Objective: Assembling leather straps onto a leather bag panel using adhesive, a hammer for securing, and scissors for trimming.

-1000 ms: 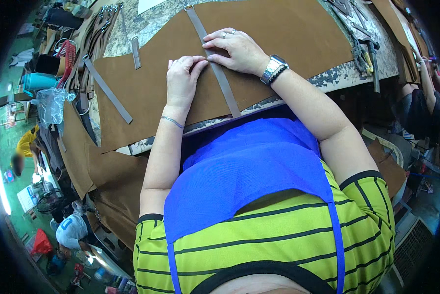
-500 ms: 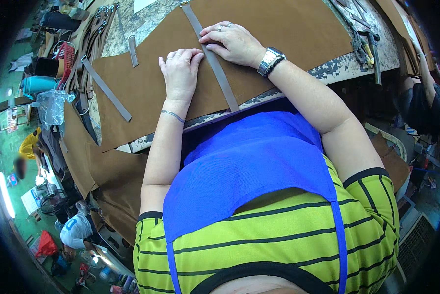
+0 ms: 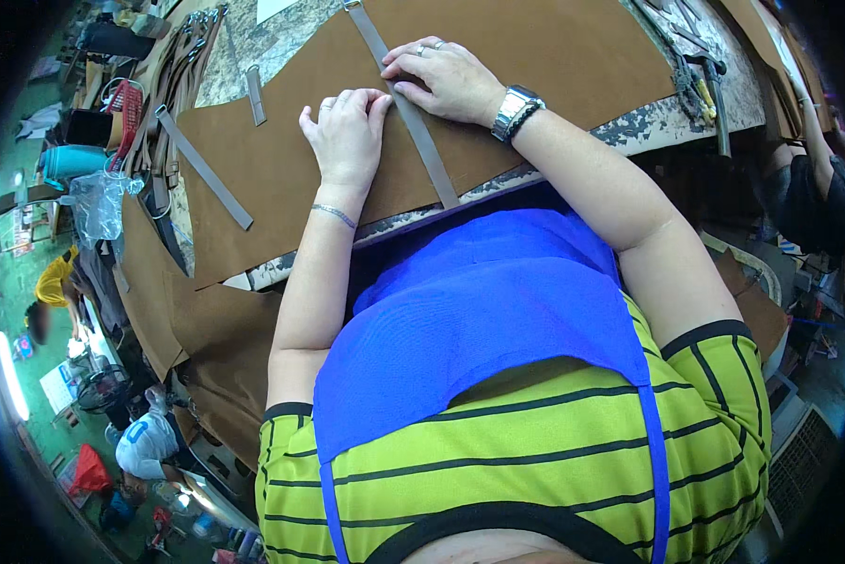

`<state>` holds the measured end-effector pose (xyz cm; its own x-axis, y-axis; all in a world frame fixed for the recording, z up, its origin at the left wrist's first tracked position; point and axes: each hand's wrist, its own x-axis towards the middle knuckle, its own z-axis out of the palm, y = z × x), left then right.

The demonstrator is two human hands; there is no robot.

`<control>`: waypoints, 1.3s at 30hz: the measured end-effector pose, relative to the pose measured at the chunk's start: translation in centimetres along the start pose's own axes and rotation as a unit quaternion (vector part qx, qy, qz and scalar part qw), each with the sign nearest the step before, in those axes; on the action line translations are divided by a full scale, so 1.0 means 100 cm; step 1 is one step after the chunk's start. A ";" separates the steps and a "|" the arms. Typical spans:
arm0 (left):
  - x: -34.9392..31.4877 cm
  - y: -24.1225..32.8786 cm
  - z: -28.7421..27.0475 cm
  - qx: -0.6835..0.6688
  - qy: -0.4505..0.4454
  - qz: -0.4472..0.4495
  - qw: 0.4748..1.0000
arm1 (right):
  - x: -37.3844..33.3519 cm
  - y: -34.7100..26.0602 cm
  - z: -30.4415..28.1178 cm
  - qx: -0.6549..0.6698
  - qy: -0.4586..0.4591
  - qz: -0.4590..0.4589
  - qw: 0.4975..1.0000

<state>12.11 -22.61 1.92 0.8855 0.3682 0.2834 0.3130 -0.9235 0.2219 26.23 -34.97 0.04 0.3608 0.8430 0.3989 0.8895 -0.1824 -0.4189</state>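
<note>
A long grey strap (image 3: 424,148) with a metal buckle end lies across a large brown leather sheet (image 3: 554,70), running from the far edge toward me. My right hand (image 3: 448,83) rests over its upper half, fingers bent and fingertips closed about the strap's edges. Just left of the strap, my left hand (image 3: 349,132) has its thumb and forefinger pinched together close to the edge; anything between them is too small to make out. Two more grey straps lie on the leather farther left, a long one (image 3: 206,167) and a short one (image 3: 256,96).
Under the leather is a worn, paint-flecked table (image 3: 653,127). Several belts with buckles (image 3: 185,70) hang together at the left, near a clear plastic bag (image 3: 102,207). A hammer-like metal tool (image 3: 718,103) lies at the right edge. Other people work at far left and right.
My left hand has shifted very slightly, up and to the left. My right hand stays on the strap, and the strap and leather lie as before.
</note>
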 end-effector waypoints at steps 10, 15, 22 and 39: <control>-0.009 -0.004 0.000 0.047 0.066 0.107 0.991 | 0.000 0.000 -0.001 -0.008 0.002 0.000 1.000; 0.000 -0.006 -0.001 0.093 0.091 0.144 0.981 | 0.002 0.000 0.002 -0.005 -0.010 0.000 1.000; -0.020 -0.008 -0.014 0.036 0.042 0.245 0.968 | 0.000 0.003 0.001 -0.013 -0.008 -0.002 1.000; -0.005 -0.010 -0.012 -0.064 0.012 0.156 0.986 | 0.001 0.001 0.002 -0.013 0.000 -0.009 1.000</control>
<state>10.91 -21.72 2.67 0.9233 0.0725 0.3772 -0.0199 -0.9717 0.2355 26.31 -34.80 -0.08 0.3451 0.8459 0.4066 0.9025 -0.1803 -0.3910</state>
